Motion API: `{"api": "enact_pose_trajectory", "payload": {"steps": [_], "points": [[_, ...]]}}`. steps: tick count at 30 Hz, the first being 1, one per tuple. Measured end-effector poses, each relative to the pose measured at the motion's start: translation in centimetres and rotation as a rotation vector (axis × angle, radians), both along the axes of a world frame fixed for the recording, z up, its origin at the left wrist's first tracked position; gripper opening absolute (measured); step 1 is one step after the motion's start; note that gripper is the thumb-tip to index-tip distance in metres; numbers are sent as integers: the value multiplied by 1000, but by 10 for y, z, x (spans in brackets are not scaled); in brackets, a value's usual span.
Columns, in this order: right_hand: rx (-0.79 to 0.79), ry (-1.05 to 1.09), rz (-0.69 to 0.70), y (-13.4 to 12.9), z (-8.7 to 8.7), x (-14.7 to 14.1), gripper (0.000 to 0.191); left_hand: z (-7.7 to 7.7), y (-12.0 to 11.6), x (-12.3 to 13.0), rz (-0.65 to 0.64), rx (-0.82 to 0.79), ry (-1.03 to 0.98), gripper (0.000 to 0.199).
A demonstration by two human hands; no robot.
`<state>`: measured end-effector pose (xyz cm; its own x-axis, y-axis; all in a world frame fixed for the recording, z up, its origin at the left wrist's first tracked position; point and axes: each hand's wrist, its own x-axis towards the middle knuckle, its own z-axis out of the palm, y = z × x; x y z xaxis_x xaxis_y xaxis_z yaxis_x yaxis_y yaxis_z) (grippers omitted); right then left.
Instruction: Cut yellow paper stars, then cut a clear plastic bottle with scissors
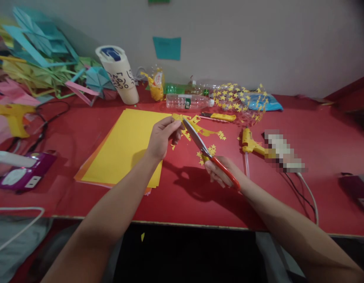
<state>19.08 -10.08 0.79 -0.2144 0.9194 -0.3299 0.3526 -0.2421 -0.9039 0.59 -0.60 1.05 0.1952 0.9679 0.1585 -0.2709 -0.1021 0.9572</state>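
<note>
My left hand (163, 135) pinches a small piece of yellow paper (177, 117) above the edge of a stack of yellow sheets (119, 145). In my right hand (221, 173) are scissors (198, 140) with red handles, their blades pointing up and left. The blade tips meet the paper beside my left fingertips; whether they have cut into it I cannot tell. Loose yellow paper stars (211, 150) lie on the red table behind the scissors, along with yellow offcuts (208, 133).
Behind my hands lie a clear plastic bottle (189, 102), a yellow cutter knife (223, 117) and a star-covered clear bottle (240, 100). A yellow glue gun (251, 143) is at right. A white tumbler (118, 74) and folded paper shapes (46, 51) stand at left. The table edge (184, 225) runs in front.
</note>
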Motion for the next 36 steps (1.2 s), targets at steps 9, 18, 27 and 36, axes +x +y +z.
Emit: {"api": "enact_pose_trajectory", "payload": {"steps": [9, 18, 27, 36], "points": [[8, 31, 27, 1, -1, 1, 51, 2, 0, -2, 12, 39, -37, 21], [19, -13, 53, 1, -1, 4, 59, 2, 1, -5, 28, 45, 45, 20], [18, -27, 54, 1, 2, 3, 58, 3, 1, -5, 39, 63, 70, 20], [-22, -27, 37, 1, 6, 2, 53, 4, 3, -7, 39, 58, 62, 17]]}}
